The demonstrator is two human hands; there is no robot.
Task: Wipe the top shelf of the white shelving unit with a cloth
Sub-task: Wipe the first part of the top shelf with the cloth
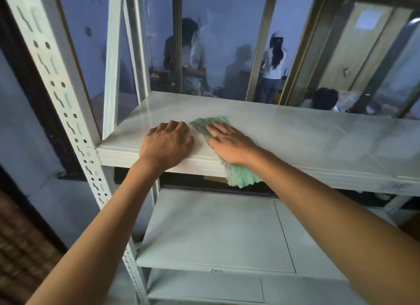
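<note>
The white shelving unit's top shelf (pixel 306 134) runs across the middle of the view. A green cloth (pixel 204 125) lies on its front left part, with one end hanging over the front edge. My right hand (pixel 229 143) presses flat on the cloth, fingers spread and pointing to the back left. Just left of the cloth, my left hand (pixel 167 143) rests palm down on the bare shelf at its front edge, fingers slightly curled and holding nothing.
A perforated white upright post (pixel 56 95) stands at the shelf's front left corner. Lower shelves (pixel 216 232) lie below. Behind the unit is a window (pixel 222 43) with several people seen through the glass.
</note>
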